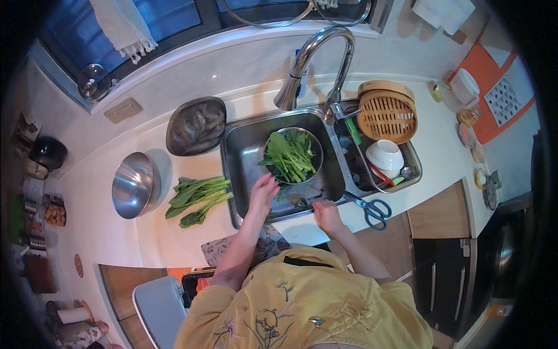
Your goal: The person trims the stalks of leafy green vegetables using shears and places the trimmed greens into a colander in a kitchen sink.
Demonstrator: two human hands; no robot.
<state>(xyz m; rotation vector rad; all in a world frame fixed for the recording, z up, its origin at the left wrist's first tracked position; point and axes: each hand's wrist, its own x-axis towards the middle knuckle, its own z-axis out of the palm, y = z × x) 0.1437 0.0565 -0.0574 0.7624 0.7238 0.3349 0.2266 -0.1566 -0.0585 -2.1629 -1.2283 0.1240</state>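
Note:
My left hand (pixel 264 190) is over the left sink basin (pixel 248 144), just below the rim of a round metal bowl or colander (pixel 321 157). Its fingers reach toward the bowl and nothing shows in them. Leafy green vegetables (pixel 290 155) with thick stems fill the bowl. At the basin's front edge is my right hand (pixel 327 214), its fingers curled; whether they pinch something small cannot be seen. Dark green scraps (pixel 301 201) lie on the basin floor between the hands. To the left, a bunch of leafy greens (pixel 198 198) rests on the counter, stems against the sink rim.
Blue-handled scissors (pixel 375 213) lie right of my right hand. A steel bowl (pixel 133 185) and a dark tray of shrimp (pixel 196 126) stand left. The faucet (pixel 305 56) arches above. Right, a drying basket (pixel 414 174) holds a white bowl (pixel 384 155) beside a bamboo steamer (pixel 388 115).

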